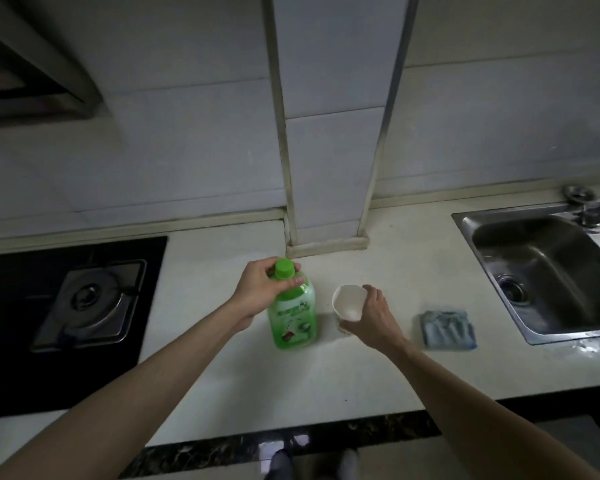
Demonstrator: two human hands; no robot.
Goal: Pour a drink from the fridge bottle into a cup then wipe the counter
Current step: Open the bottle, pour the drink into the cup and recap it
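Observation:
A green bottle (293,315) with a green cap stands upright on the pale counter (291,386), in the middle of the view. My left hand (262,291) grips its neck and shoulder just below the cap, which is on. Right of the bottle, my right hand (371,318) holds a white paper cup (349,301) by its side. The cup tilts with its mouth toward the bottle, and its bottom is low near the counter. I cannot tell whether it touches. A folded blue cloth (449,329) lies on the counter to the right of the cup.
A black gas hob (84,303) fills the left of the counter. A steel sink (548,275) with a tap sits at the right. A tiled pillar (326,216) juts out from the wall behind the bottle. The counter's dark front edge runs along the bottom.

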